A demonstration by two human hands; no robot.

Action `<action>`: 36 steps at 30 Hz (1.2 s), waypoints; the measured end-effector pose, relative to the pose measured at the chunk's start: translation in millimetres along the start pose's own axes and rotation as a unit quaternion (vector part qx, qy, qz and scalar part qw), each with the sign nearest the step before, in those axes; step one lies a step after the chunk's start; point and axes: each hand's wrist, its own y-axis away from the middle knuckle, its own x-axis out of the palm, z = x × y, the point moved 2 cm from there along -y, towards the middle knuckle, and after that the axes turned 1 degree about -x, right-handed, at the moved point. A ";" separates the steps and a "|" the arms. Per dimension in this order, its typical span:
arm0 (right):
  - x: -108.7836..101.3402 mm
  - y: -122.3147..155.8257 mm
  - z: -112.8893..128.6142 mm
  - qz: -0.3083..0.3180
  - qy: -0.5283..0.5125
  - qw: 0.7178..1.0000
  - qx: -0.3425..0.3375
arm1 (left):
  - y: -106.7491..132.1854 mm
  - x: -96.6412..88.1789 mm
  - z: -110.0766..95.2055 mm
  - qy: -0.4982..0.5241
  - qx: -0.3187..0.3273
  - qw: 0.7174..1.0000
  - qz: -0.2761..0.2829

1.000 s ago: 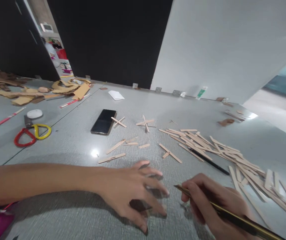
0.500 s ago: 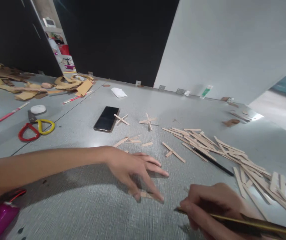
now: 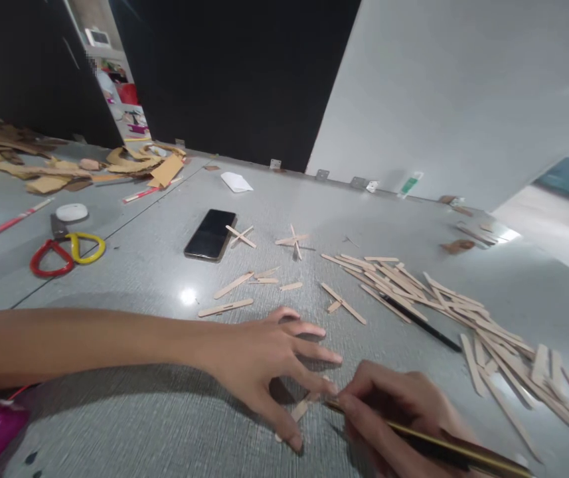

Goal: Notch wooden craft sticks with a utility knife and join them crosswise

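Toward the near edge of the grey bench (image 3: pixel 155 435), a wooden stick (image 3: pixel 304 408) is framed by the thumb and forefinger of the spread left hand (image 3: pixel 259 358). A gold-and-black pen-like tool (image 3: pixel 443 443) is gripped in the right hand (image 3: pixel 398 401), its tip close beside the stick; whether the hands touch cannot be told. The stick is best pressed flat at both ends, fingertips clear of the tip. Loose sticks (image 3: pixel 478 320) are strewn toward the right edge, a phone (image 3: pixel 211 234) mid-bench. The far edge is backed by a black panel (image 3: pixel 234 73) and a pale panel (image 3: pixel 443 86).
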 end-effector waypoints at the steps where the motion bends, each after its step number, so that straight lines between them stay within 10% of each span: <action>1: 3.1 -0.5 -0.9 -0.007 -0.005 1.000 0.010 | 0.4 0.9 -0.7 0.003 -0.007 1.000 -0.005; 14: 15.2 -7.9 -0.6 -0.081 0.059 0.994 -0.038 | 2.0 4.1 -4.7 -0.008 -0.047 0.999 -0.016; 36: 28.0 -11.3 -17.6 0.014 0.009 0.999 0.042 | 1.2 -5.8 -14.1 0.039 -0.120 0.991 0.046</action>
